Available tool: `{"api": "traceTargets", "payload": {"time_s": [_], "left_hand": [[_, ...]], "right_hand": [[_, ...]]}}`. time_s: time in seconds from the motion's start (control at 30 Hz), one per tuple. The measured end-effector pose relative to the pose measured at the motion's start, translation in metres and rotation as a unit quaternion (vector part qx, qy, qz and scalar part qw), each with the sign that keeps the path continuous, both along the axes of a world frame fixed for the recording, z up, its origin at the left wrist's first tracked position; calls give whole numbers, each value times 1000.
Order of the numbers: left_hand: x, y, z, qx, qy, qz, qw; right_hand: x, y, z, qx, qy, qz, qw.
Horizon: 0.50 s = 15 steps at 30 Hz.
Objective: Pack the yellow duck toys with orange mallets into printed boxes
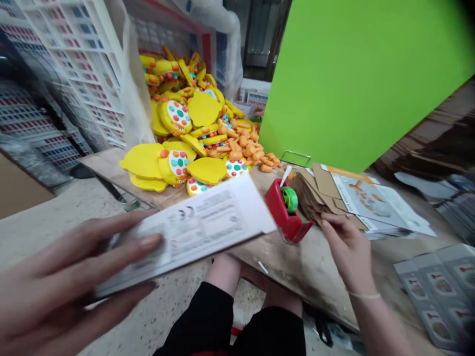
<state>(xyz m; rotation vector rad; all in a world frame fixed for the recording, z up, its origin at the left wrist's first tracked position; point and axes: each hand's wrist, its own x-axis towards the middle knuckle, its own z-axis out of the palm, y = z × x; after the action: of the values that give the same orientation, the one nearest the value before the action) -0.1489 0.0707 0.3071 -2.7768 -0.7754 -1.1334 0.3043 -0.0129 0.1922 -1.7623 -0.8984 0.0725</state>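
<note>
Now, box in left grip, yellow toys partly in crate.

You have one view, and it comes from the camera on your head. It faces forward and strongly down, passing above your knees at the bottom to the table in front of you. Your left hand is very near to the lens and looks large at the lower left; your right hand is somewhat farther from it. The view is wide: it takes in the floor at the left, and behind the table a white crate and a green panel, both appearing tilted.
</note>
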Motion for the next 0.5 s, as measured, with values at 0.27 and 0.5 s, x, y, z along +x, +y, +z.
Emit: {"api": "traceTargets", "payload": {"time_s": [0.27, 0.5], "left_hand": [[108, -15, -52, 133, 85, 25, 987], [134, -23, -67, 128, 62, 51, 989]], "right_hand": [[26, 56, -9, -109, 130, 111, 979], [10, 31, -7, 2, 217, 63, 974]]}}
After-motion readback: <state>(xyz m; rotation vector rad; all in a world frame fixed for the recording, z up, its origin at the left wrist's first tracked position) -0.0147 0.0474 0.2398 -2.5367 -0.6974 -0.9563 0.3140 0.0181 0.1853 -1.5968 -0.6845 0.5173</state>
